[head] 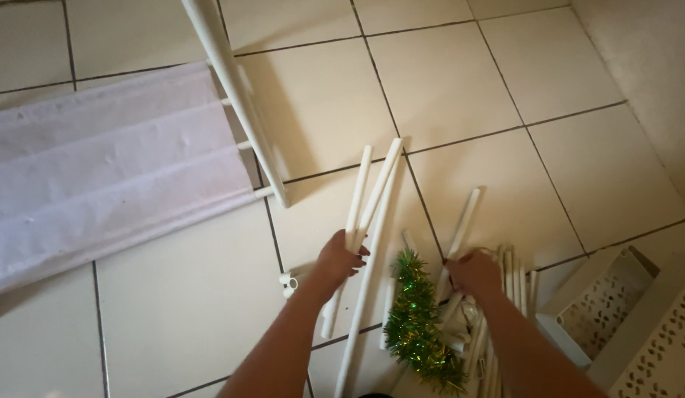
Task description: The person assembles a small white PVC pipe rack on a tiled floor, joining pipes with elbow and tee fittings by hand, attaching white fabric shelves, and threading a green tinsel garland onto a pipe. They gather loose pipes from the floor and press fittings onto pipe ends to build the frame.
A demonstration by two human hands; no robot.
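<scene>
Far to the left of the strand of green tinsel (414, 324), a white fabric-shelved rack (99, 169) lies flat on the cream tiled floor (445, 81), its long white side rail (235, 96) running up and away at a slant. Nearer the tinsel, a small white plastic pipe connector (287, 283) sits on the tiles just beside the left wrist. Now the left hand (336, 259), up and left of the tinsel: its fingers are curled tight around a pair of long white plastic tubes (368, 195), which fan up across the floor from the grasp, while a third tube lies alongside them. The tinsel itself lies on the floor between the two forearms. Right of it, the right hand (473, 273) has its fingers closed around a single white plastic tube (462, 221), lifted off a loose bundle of white tubes (504, 295) lying under the wrist. Farthest right of the tinsel, white perforated plastic panels (615, 302) lean by the wall.
</scene>
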